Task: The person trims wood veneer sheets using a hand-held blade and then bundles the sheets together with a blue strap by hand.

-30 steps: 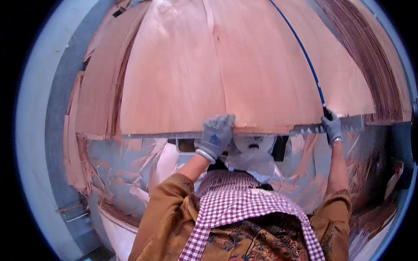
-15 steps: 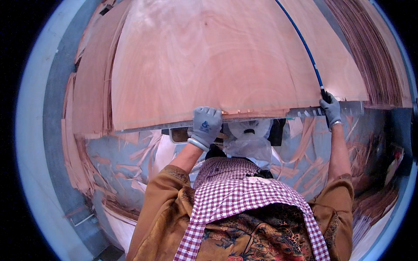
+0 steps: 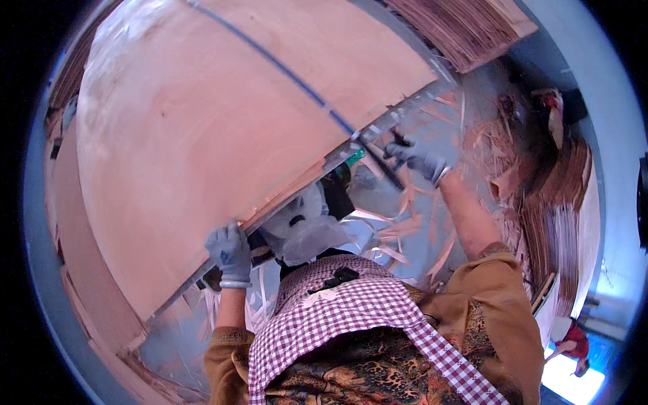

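A broad, pale pinkish wood veneer sheet [image 3: 223, 128] lies on a work table in front of me. My left hand [image 3: 231, 253], in a grey glove, is closed over its near edge. Across the sheet runs a long blue rod [image 3: 277, 67]; its black handle [image 3: 381, 163] sticks out past the edge. Beside that handle, apart from it, is my gloved right hand [image 3: 422, 162], smeared by motion. Its bent fingers seem closed around a small dark thing [image 3: 401, 138] too blurred to name.
Veneer stacks stand at the far right [image 3: 466, 30] and lower right [image 3: 557, 223]. Torn veneer strips [image 3: 439, 236] litter the floor. Under the table edge sits something round in clear plastic wrap [image 3: 293, 219]. A person in red [image 3: 574, 344] is at the far lower right.
My view has turned to the right, so the sheet appears slanted. My right hand has let go of the rod's handle and moved beside it. My left hand remains at the sheet's edge.
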A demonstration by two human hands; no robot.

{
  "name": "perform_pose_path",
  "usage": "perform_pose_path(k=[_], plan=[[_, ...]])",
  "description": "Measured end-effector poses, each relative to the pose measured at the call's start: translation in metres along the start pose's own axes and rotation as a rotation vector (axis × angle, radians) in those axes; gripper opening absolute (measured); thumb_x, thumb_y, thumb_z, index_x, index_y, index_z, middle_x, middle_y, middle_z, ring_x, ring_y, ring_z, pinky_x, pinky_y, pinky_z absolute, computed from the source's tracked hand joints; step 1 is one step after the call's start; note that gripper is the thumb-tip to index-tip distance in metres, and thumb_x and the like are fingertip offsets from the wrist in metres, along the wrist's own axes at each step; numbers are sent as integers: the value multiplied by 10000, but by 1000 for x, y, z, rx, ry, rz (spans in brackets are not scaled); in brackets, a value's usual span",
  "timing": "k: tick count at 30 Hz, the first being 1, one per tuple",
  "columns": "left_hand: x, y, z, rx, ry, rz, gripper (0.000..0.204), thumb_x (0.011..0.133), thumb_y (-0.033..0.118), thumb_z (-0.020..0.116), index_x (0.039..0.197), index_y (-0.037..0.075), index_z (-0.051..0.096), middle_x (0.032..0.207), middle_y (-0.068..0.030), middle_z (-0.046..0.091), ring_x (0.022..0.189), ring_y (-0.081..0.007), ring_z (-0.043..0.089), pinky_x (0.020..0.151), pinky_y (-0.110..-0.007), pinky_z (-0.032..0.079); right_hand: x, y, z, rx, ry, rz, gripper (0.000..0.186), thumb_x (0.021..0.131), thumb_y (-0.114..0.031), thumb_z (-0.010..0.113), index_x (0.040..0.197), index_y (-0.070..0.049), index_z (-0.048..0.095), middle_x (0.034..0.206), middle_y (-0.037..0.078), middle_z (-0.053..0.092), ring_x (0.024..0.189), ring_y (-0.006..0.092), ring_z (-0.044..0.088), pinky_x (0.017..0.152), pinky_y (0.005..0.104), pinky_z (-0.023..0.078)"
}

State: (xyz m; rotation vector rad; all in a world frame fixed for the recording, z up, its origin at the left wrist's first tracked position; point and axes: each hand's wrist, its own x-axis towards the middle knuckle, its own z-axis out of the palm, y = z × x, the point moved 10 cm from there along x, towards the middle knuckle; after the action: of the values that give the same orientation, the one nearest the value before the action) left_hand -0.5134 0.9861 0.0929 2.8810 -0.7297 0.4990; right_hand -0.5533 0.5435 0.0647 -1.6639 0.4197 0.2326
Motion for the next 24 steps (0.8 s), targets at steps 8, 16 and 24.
perform_pose_path(k=[8, 16, 24], plan=[[-19, 25, -16, -50, -68, 67, 259, 806, 167, 614, 1056, 102, 611, 960, -83, 607, 918, -278, 574, 803, -425, 412, -76, 155, 17, -87, -30, 444, 292, 884, -311, 637, 1043, -68, 659, 891, 3, 640, 736, 111, 593, 593, 255, 421], [-43, 115, 28, -339, -351, 209, 527, 766, 295, 696, 1254, 153, 554, 1218, -206, 568, 1062, -391, 570, 799, -502, 482, -149, 227, 156, -376, -562, 481, 453, 949, -291, 553, 1342, -71, 504, 1133, 66, 639, 820, 117, 552, 734, 256, 469], [-14, 72, 75, -586, -365, -23, 120, 840, 165, 609, 905, 69, 640, 813, -196, 635, 767, -360, 647, 638, -428, 504, -141, 175, 201, 157, -271, 323, 467, 927, -174, 603, 1342, -7, 468, 1167, 59, 627, 975, 127, 585, 852, 263, 477]])
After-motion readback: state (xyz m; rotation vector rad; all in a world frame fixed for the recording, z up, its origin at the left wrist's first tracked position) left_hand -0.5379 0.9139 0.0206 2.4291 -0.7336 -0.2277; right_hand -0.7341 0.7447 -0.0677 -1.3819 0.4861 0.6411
